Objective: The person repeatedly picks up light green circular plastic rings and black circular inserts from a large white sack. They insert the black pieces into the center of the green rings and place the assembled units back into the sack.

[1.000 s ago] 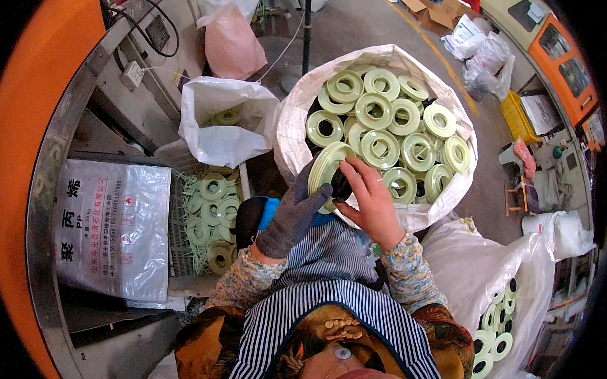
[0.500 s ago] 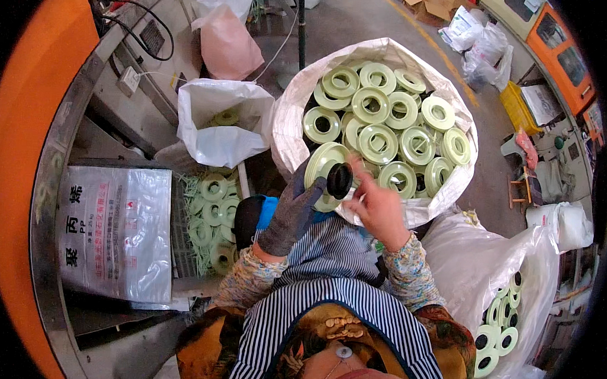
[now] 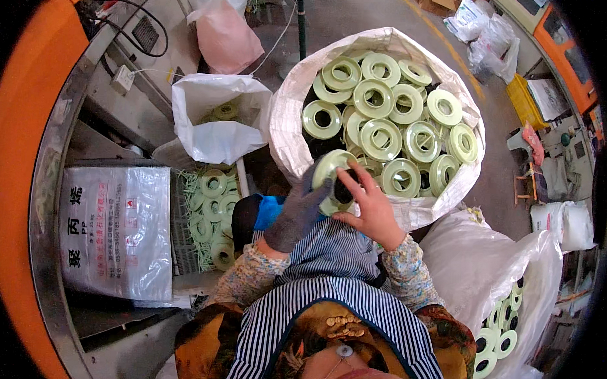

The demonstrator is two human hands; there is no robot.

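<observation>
Just in front of the big sack, my left hand (image 3: 296,212), in a dark grey glove, grips a pale green flanged plastic ring (image 3: 330,165) from its left side. The ring is tilted up toward me. A round black insert (image 3: 344,185) sits at its middle opening, partly covered by fingers; how far in it lies I cannot tell. My bare right hand (image 3: 373,208) reaches in from the right. Its fingertips press at the black insert and its thumb is at the lower edge.
A large white woven sack (image 3: 474,172) holds many similar rings straight ahead. A clear plastic bag (image 3: 455,261) at the right contains rings with black centres. At left are a white bag (image 3: 218,143), loose green rings (image 3: 212,210) and a printed silver-white sack (image 3: 114,236).
The black insert, before standing out in front of the ring, is now at its opening. My right fingers have moved left onto it. The view has shifted slightly.
</observation>
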